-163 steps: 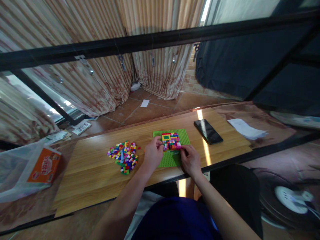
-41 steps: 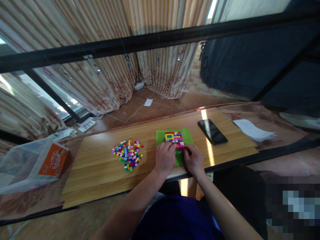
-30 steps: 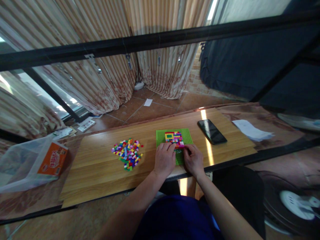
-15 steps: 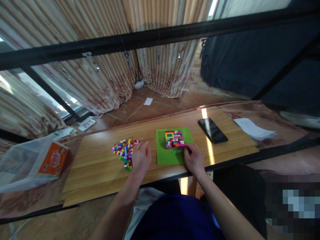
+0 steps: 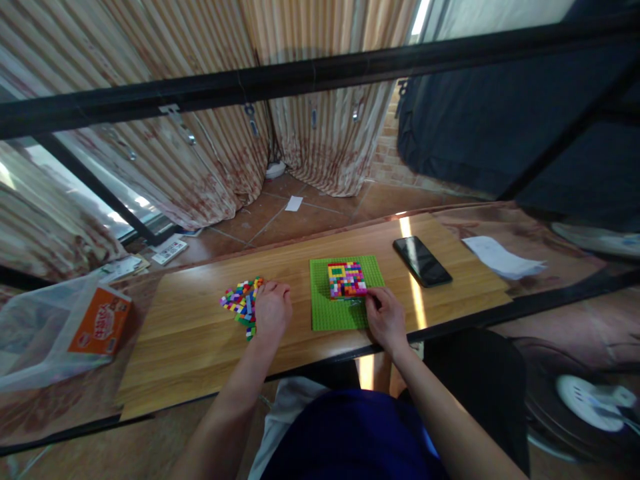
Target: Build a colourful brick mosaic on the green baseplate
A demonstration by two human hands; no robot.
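Observation:
On the table lies a green baseplate [image 5: 327,319] carrying a low, multicoloured block of toy bricks [image 5: 346,280], with a yellow square outline at its upper left. My right hand [image 5: 386,315] is closed in a pinch at the block's near right corner, where a pink toy brick [image 5: 363,292] shows by the fingertips. Over the right side of a pile of small loose toy bricks [image 5: 243,301] is my left hand [image 5: 273,308]. Its fingers are bent down and drawn together; the tips and anything between them are hidden.
A black phone [image 5: 423,261] lies right of the baseplate, with white paper [image 5: 503,257] beyond it. Left of the wooden table [image 5: 175,347] stands a clear plastic bin [image 5: 45,333] with an orange label. A black bar [image 5: 300,77] crosses in front of the curtains.
My left hand has shifted a little left and covers more of the brick pile, its fingers now lower. My right hand stays at the block's corner. The view has moved slightly.

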